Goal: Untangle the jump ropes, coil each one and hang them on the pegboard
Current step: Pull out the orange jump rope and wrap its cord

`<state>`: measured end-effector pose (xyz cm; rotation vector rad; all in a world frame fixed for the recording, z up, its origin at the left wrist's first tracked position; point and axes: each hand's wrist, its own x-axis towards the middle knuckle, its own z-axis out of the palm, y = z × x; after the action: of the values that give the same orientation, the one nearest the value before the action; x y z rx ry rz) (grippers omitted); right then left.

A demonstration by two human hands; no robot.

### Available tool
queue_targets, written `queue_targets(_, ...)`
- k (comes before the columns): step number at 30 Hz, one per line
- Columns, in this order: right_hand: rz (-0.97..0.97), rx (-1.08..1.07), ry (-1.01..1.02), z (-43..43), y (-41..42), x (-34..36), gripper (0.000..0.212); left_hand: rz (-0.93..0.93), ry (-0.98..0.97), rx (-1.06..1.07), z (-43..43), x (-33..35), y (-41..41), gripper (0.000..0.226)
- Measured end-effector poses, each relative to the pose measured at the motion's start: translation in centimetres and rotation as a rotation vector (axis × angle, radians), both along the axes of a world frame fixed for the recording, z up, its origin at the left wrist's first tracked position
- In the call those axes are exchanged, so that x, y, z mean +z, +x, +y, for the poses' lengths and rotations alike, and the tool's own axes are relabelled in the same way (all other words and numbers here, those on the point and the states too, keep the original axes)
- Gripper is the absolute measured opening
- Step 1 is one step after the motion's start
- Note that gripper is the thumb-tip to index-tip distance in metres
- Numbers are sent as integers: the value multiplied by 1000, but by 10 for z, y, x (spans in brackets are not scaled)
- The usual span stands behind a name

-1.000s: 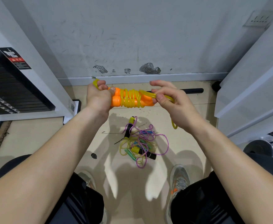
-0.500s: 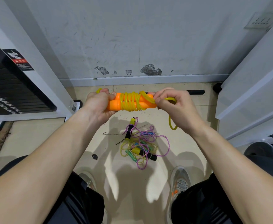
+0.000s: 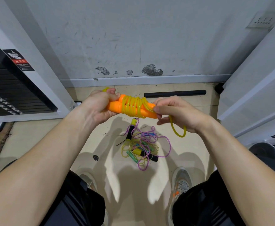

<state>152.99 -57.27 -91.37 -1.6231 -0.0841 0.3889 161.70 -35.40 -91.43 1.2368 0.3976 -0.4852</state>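
Note:
Two orange handles (image 3: 115, 106) lie side by side with a yellow rope (image 3: 133, 107) wound several times around their middle. My left hand (image 3: 98, 106) grips the handles at their left end. My right hand (image 3: 177, 113) pinches the yellow rope at the handles' right end, and a short loop of rope (image 3: 178, 130) hangs below that hand. On the floor below lies a tangled pile of jump ropes (image 3: 141, 144): purple cord, thin yellow and green cords, black handles with yellow caps (image 3: 131, 129), a green handle. No pegboard is in view.
A grey wall with a skirting board (image 3: 143, 79) stands ahead. A black bar (image 3: 174, 93) lies on the floor by it. White gym machine frames flank both sides, a weight stack (image 3: 6, 95) at left. My shoes (image 3: 180, 181) sit near the pile.
My right hand has carried the yellow rope around the handles' right end, and the free loop under it has grown shorter. The bundle sits slightly lower in view.

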Motion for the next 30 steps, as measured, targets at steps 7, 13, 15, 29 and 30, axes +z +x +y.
queue_targets(7, -12, -19, -25, -1, -1, 3, 27, 50, -35, -22, -2, -3, -1, 24)
queue_targets(13, 124, -95, 265, 6, -2, -5, 18, 71, -82, -31, -5, -2, -4, 29)
queue_targets(15, 166, -115, 355, 8, -3, -5, 17, 34, -52, -104, -8, 0, -9, 14)
queue_targets(29, 98, -212, 445, 14, -5, 4, 32, -314, 560, -591, -16, 5, -28, 118)
queue_targets(30, 103, -214, 443, 15, -6, 4, 32, -305, 565, -620, -15, 6, -28, 118)
